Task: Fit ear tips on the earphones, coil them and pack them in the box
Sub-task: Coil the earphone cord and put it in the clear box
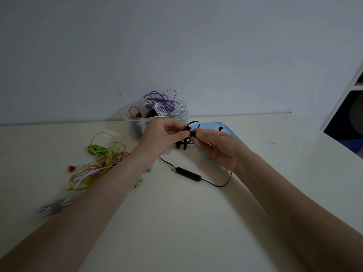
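- My left hand [163, 134] and right hand [214, 146] met above the counter [176, 213], forearms stretched forward.
- Both sets of fingers pinched the black earphones [187, 132] between them.
- Their cable's remote [188, 174] lay below my hands.
- The clear box [157, 122] stood just behind my left fingers.

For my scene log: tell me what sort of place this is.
Probably a home desk against a plain wall: a pale tabletop, a clear plastic box of tangled earphones, and a shelf unit at right.
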A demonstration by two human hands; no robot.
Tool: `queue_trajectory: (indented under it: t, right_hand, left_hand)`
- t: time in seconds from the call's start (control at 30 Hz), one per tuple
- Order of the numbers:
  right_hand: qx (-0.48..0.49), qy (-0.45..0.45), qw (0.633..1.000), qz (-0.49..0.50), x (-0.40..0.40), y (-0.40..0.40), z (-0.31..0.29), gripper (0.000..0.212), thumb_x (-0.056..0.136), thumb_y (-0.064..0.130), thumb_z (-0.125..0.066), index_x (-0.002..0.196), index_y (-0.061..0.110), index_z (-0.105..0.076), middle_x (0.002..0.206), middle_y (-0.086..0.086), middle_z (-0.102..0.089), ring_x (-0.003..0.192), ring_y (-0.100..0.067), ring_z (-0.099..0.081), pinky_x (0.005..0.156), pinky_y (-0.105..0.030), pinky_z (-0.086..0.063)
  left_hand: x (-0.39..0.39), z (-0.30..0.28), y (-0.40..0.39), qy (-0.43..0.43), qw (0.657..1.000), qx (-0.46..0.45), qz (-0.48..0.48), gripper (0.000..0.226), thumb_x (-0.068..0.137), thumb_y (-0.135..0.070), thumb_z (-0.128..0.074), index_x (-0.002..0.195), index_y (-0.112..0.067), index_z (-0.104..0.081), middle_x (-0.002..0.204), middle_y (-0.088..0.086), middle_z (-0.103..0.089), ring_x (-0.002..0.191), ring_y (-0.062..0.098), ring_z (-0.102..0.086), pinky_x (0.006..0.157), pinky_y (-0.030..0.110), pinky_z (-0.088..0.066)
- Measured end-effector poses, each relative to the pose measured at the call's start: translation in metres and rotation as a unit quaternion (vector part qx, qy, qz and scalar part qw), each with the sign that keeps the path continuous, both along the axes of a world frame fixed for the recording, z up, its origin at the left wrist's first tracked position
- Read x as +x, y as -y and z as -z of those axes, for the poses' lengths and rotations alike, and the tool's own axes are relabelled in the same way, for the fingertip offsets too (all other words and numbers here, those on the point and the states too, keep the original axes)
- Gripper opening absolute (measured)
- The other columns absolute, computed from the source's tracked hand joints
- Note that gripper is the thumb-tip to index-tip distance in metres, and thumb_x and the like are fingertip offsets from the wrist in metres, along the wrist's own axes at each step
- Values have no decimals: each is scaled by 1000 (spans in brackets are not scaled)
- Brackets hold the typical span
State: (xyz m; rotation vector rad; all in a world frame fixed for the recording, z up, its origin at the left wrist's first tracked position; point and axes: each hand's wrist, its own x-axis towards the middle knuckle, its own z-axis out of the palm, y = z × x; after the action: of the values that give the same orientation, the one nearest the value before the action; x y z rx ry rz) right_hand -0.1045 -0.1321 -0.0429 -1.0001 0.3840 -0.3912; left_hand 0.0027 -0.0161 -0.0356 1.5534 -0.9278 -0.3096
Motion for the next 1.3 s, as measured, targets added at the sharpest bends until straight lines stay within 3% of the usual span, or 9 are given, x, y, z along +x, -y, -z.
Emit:
queue_trajectory:
  t: [0.23,0.4,0.6,0.8,1.03,1.17,1.3]
  right_hand:
    - [25,-14,999,-36,-1,0,-2,16,88,-7,-49,90,-1,-63,83,-10,-67,64,-10,-68,62,-15,-55]
    - [45,-8,997,-56,-1,0,-5,17,89,-4,-48,91,2,-64,75,-5,-69,63,-8,-67,64,-14,-55]
    - [46,-11,998,-44,1,-1,-4,15,90,-3,-49,92,2,-63,77,-5,-65,60,-6,-64,59,-12,-53]
    - [20,-4,1000,5,0,0,-1,13,88,-6,-52,94,-3,-63,84,-10,-65,60,-7,-66,58,-12,-53]
    - [-112,19,992,48,0,-5,-1,12,84,-9,-56,88,-4,-66,73,-6,-70,64,-9,-67,70,-15,-55]
    - [-138,11,988,62,0,-8,-1,9,83,-8,-58,87,-6,-66,73,-9,-68,63,-10,-67,71,-16,-55]
    - [-130,-6,989,68,-1,-7,-1,8,82,-7,-59,85,-5,-67,76,-11,-68,64,-11,-67,73,-18,-56]
  left_hand:
    - [5,2,-3,-56,998,-17,34,14,76,7,-66,84,-4,-67,75,-3,-68,65,0,-65,69,11,-52]
    - [3,1,-4,-97,993,-40,56,17,79,7,-63,80,-10,-65,67,-7,-70,65,2,-65,64,12,-51]
    - [2,3,-1,-155,986,-36,52,12,82,4,-62,85,-7,-66,76,0,-71,70,7,-66,68,14,-53]
    - [-1,8,4,-203,978,-22,37,8,82,1,-62,85,-5,-65,84,8,-67,71,9,-65,75,16,-55]
    - [-1,7,4,-236,971,-33,31,6,83,2,-61,87,-3,-63,81,7,-66,67,7,-65,71,14,-54]
    - [-1,8,5,-205,978,-35,11,9,81,2,-63,79,-7,-64,74,3,-66,67,10,-64,70,16,-55]
    - [-2,10,7,-23,998,-4,-55,16,77,-5,-71,75,-19,-65,74,-5,-66,65,4,-62,72,14,-50]
